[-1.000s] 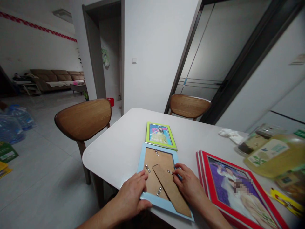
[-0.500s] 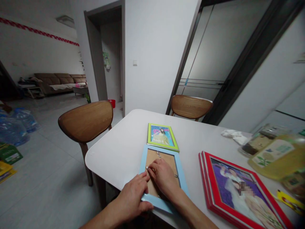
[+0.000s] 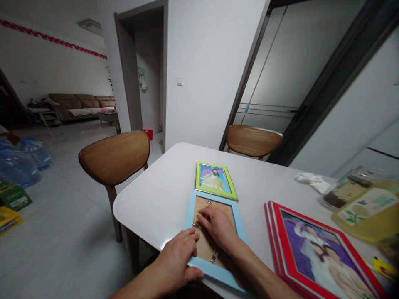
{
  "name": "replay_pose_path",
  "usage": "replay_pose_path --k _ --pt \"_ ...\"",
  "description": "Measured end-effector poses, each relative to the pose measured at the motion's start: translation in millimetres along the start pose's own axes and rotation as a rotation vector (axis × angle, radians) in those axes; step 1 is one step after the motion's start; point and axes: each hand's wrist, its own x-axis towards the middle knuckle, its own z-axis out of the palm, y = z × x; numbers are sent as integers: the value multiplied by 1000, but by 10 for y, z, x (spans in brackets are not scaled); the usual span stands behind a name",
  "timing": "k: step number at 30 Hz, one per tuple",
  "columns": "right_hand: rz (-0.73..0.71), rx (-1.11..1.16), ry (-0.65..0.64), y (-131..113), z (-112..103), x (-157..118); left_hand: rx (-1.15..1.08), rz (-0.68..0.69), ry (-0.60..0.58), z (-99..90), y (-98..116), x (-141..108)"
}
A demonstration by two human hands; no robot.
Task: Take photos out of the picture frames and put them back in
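Note:
A light blue photo frame lies face down on the white table, its brown backing board and small metal clips showing. My left hand grips the frame's near left corner, thumb on the near edge and fingers over the left side. Above the board, close to the left clip, is my right hand, its fingers bent and drawn together; whatever is between the fingertips is too small to make out. A green photo frame lies face up against the blue frame's far edge.
Red photo frames are stacked at the right. Beyond them are a bottle of yellow liquid, a clear container, white tissue and a yellow object. Wooden chairs stand at the left and far side.
My right hand has moved slightly away from the left clip, toward the frame's far end. The near clip is now uncovered. The whole view has shifted a little.

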Motion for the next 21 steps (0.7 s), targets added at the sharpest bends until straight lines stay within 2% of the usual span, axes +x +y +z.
replay_pose_path --k 4,8,16,21 --pt "212 -61 86 267 8 222 -1 5 -8 6 -19 -6" --pt "324 -98 89 386 49 356 4 10 -10 0 -12 -9" --pt "411 -80 109 397 94 410 36 -9 -43 -107 80 -32" --pt "382 42 162 397 37 383 139 -25 -76 21 161 12"
